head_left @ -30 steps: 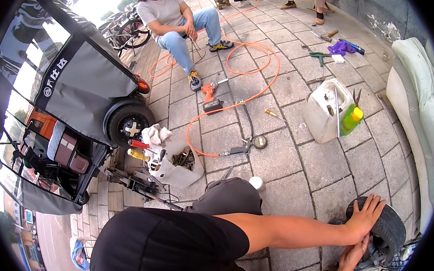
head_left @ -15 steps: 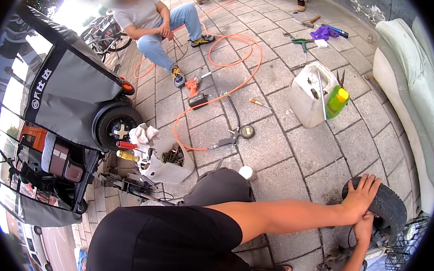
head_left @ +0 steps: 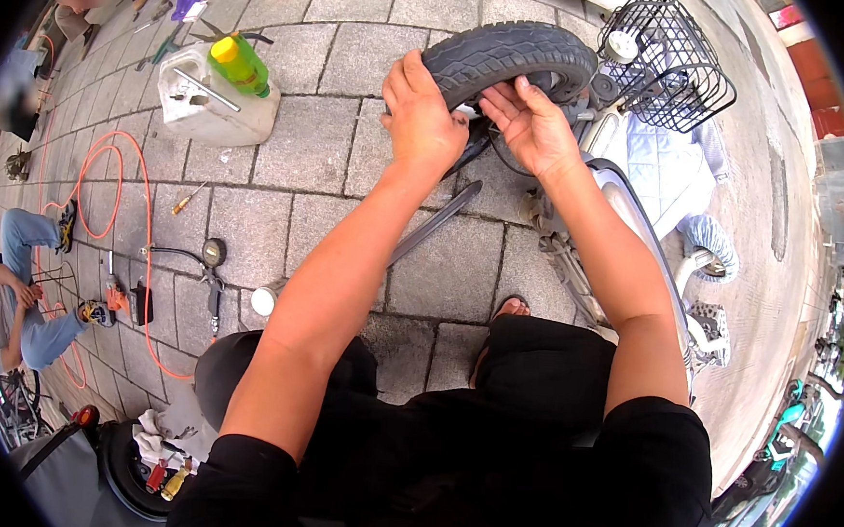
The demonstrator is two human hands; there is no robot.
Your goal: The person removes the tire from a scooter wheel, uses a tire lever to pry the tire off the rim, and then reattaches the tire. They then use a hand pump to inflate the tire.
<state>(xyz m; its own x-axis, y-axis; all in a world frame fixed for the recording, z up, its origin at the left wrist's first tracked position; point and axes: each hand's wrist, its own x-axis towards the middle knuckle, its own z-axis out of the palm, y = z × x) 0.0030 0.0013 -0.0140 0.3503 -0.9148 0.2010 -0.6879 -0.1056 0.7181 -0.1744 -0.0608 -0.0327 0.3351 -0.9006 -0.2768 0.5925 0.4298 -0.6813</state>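
A black treaded tyre (head_left: pixel 512 52) belongs to the scooter lying on its side at the right. My left hand (head_left: pixel 423 119) is closed round the tyre's near left part, its thumb at the inner edge. My right hand (head_left: pixel 536 130) is palm up beside the tyre's lower inner edge, with its fingers stretched out and the thumb apart. Its fingertips are close to the rim, and I cannot tell whether they press on it. A long dark rubber strip (head_left: pixel 439 221) runs down over the paving below the tyre, partly behind my left forearm.
A cut white jug (head_left: pixel 214 106) holds a green bottle (head_left: pixel 246 67) with a yellow cap. An orange air hose (head_left: pixel 145 247), a pressure gauge (head_left: pixel 214 251), a screwdriver (head_left: pixel 189 198) and a cordless impact wrench (head_left: pixel 130 299) lie leftward. A wire basket (head_left: pixel 666 66) adjoins the tyre. A person sits far left.
The view has swung right, bringing the tyre to the upper middle. My left hand remains on the tyre; my right hand now shows its palm with the fingers stretched.
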